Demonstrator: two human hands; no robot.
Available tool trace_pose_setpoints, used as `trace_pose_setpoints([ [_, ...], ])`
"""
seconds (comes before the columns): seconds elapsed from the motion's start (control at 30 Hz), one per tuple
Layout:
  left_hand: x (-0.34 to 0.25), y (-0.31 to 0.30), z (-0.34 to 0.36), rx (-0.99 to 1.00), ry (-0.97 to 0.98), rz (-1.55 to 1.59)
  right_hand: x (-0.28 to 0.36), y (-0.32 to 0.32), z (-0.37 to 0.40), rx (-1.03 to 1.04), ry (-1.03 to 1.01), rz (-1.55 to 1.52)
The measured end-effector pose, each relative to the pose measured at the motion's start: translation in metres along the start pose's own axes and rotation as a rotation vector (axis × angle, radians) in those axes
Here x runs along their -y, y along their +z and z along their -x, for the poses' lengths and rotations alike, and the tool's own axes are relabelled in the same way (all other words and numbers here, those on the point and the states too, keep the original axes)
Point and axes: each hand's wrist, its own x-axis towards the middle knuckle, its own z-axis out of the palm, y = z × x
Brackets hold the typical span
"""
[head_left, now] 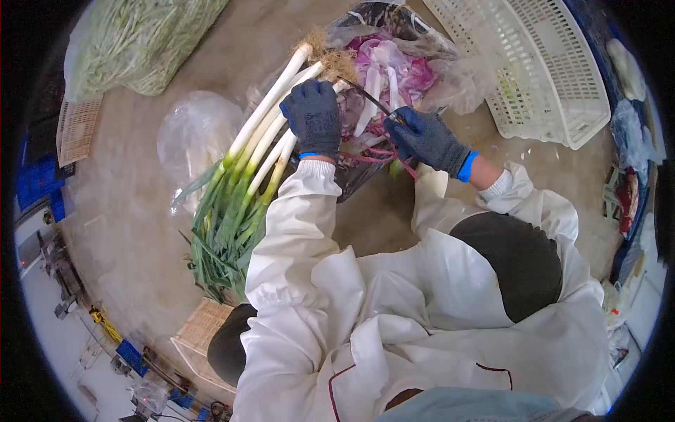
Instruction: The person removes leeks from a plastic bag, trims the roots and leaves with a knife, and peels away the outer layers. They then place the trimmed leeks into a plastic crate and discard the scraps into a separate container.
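My left hand (314, 116), in a dark blue glove, grips a bunch of long green onions (246, 183) near their white stalks; the roots point up and the green leaves trail down to the left. In a matching glove, my right hand (425, 139) holds a thin dark knife (369, 98) whose blade reaches toward the root ends of the onions. Behind both hands lies a clear plastic bag (415, 63) filled with purple and white trimmings.
A white plastic basket (534, 63) lies tilted at the upper right. A bag of green vegetables (140, 42) sits at the upper left. An empty clear plastic bag (193, 133) lies on the concrete floor (133, 232). A woven crate (200, 330) is at my lower left.
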Motion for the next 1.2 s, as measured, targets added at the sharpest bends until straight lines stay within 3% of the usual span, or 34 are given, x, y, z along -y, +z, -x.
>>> trace_pose_setpoints([
  [0.17,-0.002,0.001,-0.003,0.068,-0.044,-0.031,-0.006,0.002,0.001,-0.052,-0.074,0.201],
  [0.27,-0.01,0.003,0.003,0.058,-0.028,0.11,-0.005,0.004,-0.003,-0.079,-0.07,0.395],
  [0.37,-0.038,-0.017,0.019,0.029,-0.001,0.126,-0.019,-0.002,-0.027,-0.025,-0.231,0.641],
  [0.43,-0.039,-0.025,0.022,0.038,-0.015,0.13,-0.029,-0.001,-0.033,-0.118,-0.084,0.331],
  [0.5,-0.029,-0.024,0.017,0.021,-0.069,0.127,-0.035,-0.007,-0.038,-0.194,-0.111,0.472],
  [0.6,-0.017,-0.012,0.014,-0.058,-0.11,-0.176,-0.007,-0.014,-0.013,-0.042,0.118,-0.116],
  [0.73,-0.013,-0.008,0.001,0.083,-0.137,-0.24,-0.006,-0.006,-0.021,0.016,0.015,-0.012],
  [0.8,-0.013,-0.004,-0.002,0.049,-0.115,-0.245,-0.004,-0.005,-0.027,0.024,0.077,-0.055],
  [0.9,-0.009,0.003,-0.004,0.041,-0.08,-0.25,-0.016,-0.005,-0.035,0.004,-0.026,-0.072],
  [1.0,-0.007,0.002,-0.005,0.082,-0.147,-0.132,-0.016,-0.009,-0.031,0.023,0.115,-0.214],
  [1.1,0.002,0.003,-0.003,0.098,-0.239,0.109,-0.023,-0.014,-0.028,0.057,-0.106,-0.051],
  [1.2,0.014,0.008,-0.003,0.043,-0.252,0.232,-0.015,-0.005,-0.018,0.116,0.122,-0.279],
])
